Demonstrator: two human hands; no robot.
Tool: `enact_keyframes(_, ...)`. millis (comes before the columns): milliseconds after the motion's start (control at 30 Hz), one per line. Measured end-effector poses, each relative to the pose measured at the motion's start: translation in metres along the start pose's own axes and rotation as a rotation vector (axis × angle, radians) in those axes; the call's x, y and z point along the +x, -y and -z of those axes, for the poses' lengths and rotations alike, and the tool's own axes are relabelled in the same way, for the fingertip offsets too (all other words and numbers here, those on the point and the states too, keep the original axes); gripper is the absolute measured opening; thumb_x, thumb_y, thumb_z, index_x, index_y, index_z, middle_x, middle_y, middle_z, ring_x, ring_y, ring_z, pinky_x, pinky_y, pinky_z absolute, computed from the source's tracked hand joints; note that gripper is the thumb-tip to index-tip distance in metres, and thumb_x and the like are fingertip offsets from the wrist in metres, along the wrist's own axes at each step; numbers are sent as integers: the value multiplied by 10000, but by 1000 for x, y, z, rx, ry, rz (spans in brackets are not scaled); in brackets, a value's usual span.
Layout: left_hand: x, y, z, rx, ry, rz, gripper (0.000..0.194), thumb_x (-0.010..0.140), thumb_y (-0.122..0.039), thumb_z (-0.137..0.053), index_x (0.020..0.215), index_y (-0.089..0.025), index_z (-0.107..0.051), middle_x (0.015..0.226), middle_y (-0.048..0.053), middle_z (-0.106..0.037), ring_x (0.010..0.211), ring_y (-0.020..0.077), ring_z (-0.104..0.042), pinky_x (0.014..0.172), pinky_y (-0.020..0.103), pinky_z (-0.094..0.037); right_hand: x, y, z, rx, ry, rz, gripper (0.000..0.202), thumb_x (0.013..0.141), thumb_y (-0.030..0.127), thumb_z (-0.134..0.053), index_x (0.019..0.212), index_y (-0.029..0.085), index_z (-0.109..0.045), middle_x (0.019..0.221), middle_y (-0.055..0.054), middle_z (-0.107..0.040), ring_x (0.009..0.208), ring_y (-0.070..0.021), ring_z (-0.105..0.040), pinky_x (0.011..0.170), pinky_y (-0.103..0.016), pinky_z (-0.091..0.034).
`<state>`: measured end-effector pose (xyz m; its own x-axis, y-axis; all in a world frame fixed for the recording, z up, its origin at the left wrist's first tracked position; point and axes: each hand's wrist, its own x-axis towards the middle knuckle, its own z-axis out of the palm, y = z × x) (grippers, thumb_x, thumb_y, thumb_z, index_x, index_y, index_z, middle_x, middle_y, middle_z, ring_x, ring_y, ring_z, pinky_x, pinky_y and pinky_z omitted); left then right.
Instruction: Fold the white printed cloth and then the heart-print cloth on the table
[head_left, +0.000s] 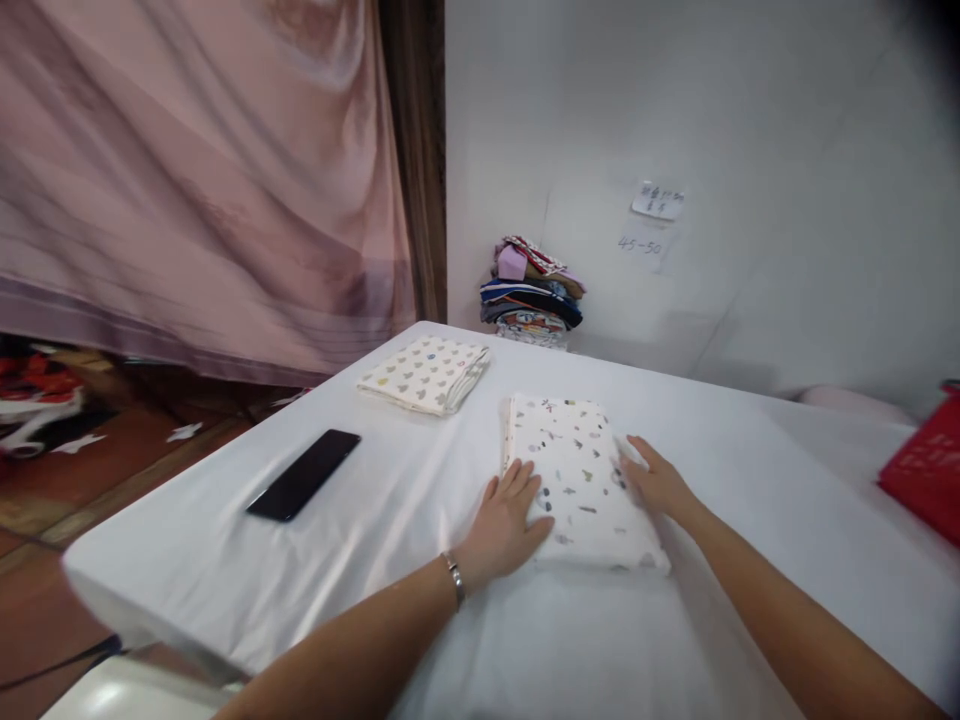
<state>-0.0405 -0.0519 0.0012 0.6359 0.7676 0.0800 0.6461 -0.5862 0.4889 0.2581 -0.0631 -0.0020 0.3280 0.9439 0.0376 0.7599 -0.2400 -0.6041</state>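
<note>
A folded white cloth with a small scattered print lies on the white-covered table in front of me. My left hand rests at its left edge, fingers spread and partly on the fabric, a silver bracelet at the wrist. Against the cloth's right edge is my right hand, its thumb and fingers apart; some of its fingertips are hidden at the fabric. Farther back on the left lies a second folded cloth, cream with a grey print.
A black phone lies on the table at left. Folded clothes are stacked beyond the far edge, by a wall with paper notes. A red bag-like item sits at right. A pink curtain hangs at left.
</note>
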Motion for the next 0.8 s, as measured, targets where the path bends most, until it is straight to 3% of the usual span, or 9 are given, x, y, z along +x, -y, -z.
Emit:
enact_keyframes(100,2,1,0,5,3,0,608,861,-500,-365,1396,-215,-316,1513,33,-179,1399,225,-58,1120,477,-141,14,-4,-8,-83,90,-19,640,851,463,-391,1397,133,-343,1463,-91,-300,1346,-232,-260,1110,-362,-221)
enact_keyframes(200,3,2,-1,17,8,1,614,866,-507,-344,1399,-204,-314,1514,27,-168,1399,222,-58,1120,477,-146,20,-3,-11,-150,96,-17,629,860,477,-358,1397,150,-343,1460,-80,-309,1349,-224,-253,1115,-373,-194)
enact_keyframes(333,3,0,-2,47,-6,5,607,861,-491,-360,1395,-204,-324,1511,22,-178,1399,224,-64,1118,481,-155,40,15,-9,-220,40,16,643,876,499,-312,1418,153,-301,1497,-77,-210,1378,-230,-154,1119,-382,-160)
enact_keyframes(467,1,-2,-1,69,-13,10,597,859,-469,-371,1392,-205,-330,1506,26,-195,1397,227,-87,1117,487,-152,61,37,-21,-358,86,115,643,886,485,-314,1421,132,-274,1515,-91,-133,1389,-246,-78,1109,-427,-145)
enact_keyframes(667,-1,-6,-1,58,-36,9,588,848,-447,-398,1383,-207,-349,1504,33,-201,1395,241,-95,1117,508,-128,62,42,-32,-448,134,122,597,902,490,-272,1402,165,-299,1516,-97,-131,1385,-261,-92,1078,-504,-147)
enact_keyframes(800,-1,-10,1,31,-33,14,594,835,-448,-417,1375,-206,-361,1501,42,-215,1395,251,-92,1118,521,-111,62,69,-37,-464,125,232,603,900,496,-282,1399,159,-309,1516,-103,-124,1390,-254,-41,1089,-494,-75)
